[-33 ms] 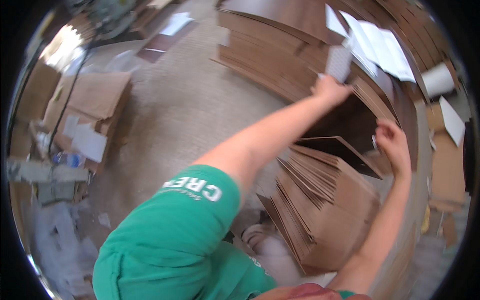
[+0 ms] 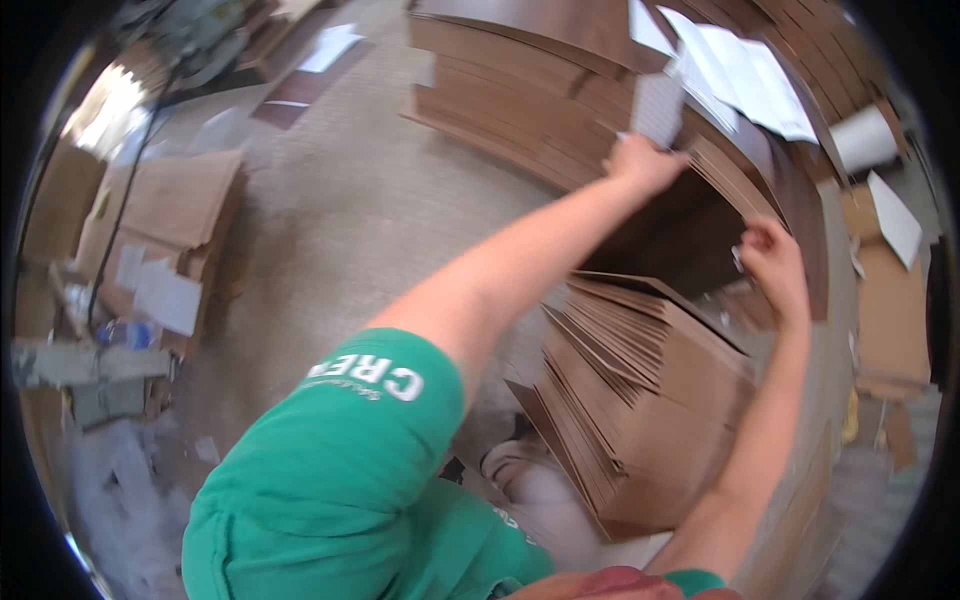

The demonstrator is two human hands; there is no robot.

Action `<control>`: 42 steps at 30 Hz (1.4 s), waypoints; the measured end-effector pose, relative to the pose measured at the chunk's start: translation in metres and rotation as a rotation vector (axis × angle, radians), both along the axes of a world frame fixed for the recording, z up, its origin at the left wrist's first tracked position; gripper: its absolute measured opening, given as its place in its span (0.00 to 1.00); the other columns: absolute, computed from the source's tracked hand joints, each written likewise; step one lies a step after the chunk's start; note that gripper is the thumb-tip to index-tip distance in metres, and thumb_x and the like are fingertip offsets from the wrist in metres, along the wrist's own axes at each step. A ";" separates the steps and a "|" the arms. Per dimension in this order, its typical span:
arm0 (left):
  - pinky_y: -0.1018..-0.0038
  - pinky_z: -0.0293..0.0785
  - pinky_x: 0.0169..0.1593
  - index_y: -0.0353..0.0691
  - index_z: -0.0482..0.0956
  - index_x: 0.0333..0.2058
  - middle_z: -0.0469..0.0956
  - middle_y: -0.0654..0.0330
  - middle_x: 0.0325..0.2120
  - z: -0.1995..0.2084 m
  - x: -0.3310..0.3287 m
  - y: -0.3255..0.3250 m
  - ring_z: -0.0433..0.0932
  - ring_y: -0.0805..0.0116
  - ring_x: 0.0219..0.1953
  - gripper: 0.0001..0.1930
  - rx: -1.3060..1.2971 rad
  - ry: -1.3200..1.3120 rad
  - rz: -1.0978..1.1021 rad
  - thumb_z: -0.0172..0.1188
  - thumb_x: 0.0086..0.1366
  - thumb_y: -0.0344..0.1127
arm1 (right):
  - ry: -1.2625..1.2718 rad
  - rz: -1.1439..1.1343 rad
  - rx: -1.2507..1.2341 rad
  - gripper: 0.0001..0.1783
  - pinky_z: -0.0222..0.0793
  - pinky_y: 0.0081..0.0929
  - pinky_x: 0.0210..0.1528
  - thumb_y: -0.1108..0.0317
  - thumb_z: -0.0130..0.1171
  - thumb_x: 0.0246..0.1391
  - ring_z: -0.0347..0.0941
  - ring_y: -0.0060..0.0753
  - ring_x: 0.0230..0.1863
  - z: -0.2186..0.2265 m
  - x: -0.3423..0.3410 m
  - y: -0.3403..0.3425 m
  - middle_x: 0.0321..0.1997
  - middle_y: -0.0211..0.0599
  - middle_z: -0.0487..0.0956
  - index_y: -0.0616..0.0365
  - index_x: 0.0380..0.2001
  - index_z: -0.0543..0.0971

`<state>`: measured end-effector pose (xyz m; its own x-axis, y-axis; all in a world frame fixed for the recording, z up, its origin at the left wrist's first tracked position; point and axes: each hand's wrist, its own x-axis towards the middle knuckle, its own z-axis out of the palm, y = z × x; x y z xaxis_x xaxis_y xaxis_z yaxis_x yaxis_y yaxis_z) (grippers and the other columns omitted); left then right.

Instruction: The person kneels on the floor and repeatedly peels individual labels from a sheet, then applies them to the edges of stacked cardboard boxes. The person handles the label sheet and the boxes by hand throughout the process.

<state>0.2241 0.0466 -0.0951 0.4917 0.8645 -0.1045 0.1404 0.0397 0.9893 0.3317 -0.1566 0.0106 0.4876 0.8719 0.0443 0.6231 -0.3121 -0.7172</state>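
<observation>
While left hand (image 2: 648, 163) and right hand (image 2: 777, 266) meet brown panels (image 2: 732, 180), both grips unclear, stacked boards (image 2: 500, 78) stand on gray floor (image 2: 345, 190).

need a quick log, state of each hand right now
Left hand: curled at upper end of brown boards; grip cannot be told.
Right hand: curled at their lower end; grip also unclear.

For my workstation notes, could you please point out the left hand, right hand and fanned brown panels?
Left hand (image 2: 647, 165), head view: its back.
Right hand (image 2: 775, 264), head view: its middle.
Fanned brown panels (image 2: 668, 430), head view: their broad side.
</observation>
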 end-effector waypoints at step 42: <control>0.52 0.53 0.60 0.30 0.78 0.45 0.63 0.51 0.59 -0.009 0.009 -0.043 0.59 0.53 0.62 0.37 0.350 0.098 0.066 0.68 0.49 0.59 | -1.213 -0.337 0.069 0.20 0.68 0.42 0.49 0.69 0.66 0.45 0.67 0.49 0.49 -0.067 0.030 0.006 0.43 0.42 0.70 0.57 0.41 0.69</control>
